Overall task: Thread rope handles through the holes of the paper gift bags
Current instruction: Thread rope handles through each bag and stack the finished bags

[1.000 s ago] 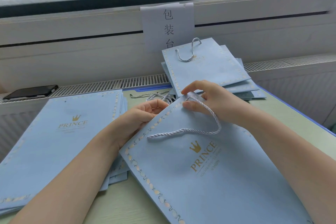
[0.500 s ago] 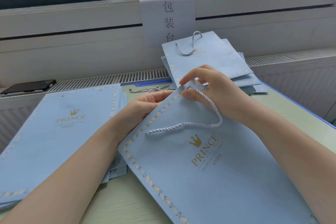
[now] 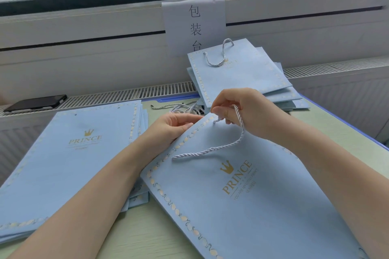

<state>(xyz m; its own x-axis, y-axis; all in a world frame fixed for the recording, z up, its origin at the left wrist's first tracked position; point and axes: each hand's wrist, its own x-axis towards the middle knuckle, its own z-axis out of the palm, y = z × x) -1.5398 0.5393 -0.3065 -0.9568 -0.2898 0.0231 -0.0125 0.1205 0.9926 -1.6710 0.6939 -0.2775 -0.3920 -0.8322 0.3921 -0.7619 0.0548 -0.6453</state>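
**Rope at the bag's top edge**

Leftmost on the table (image 3: 147, 235), a stack of flat bags (image 3: 69, 160) lies. Beside it, the left hand (image 3: 170, 126) grips the blue gift bag (image 3: 242, 206) by its top edge. Further right, the right hand (image 3: 242, 109) pinches the rope handle (image 3: 212, 150) near the top edge.
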